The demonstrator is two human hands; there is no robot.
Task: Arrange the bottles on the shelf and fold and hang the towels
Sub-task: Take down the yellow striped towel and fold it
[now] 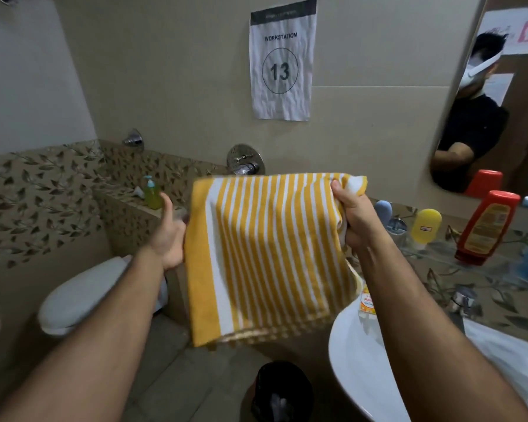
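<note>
Head view: left hand (169, 236), thumb up, fingers hidden behind, supports the left edge of the yellow-and-white striped towel (269, 257). It hangs folded in mid-air, stripes near vertical, above the floor between toilet (83, 296) and sink (354, 370). Right hand (355, 214) grips its top right corner, beside the shelf's red bottle (485, 228).

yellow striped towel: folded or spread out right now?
Folded. The towel hangs as a compact rectangle with stacked layers at its bottom edge, the right hand gripping its top corner, the left hand against its side.
</note>
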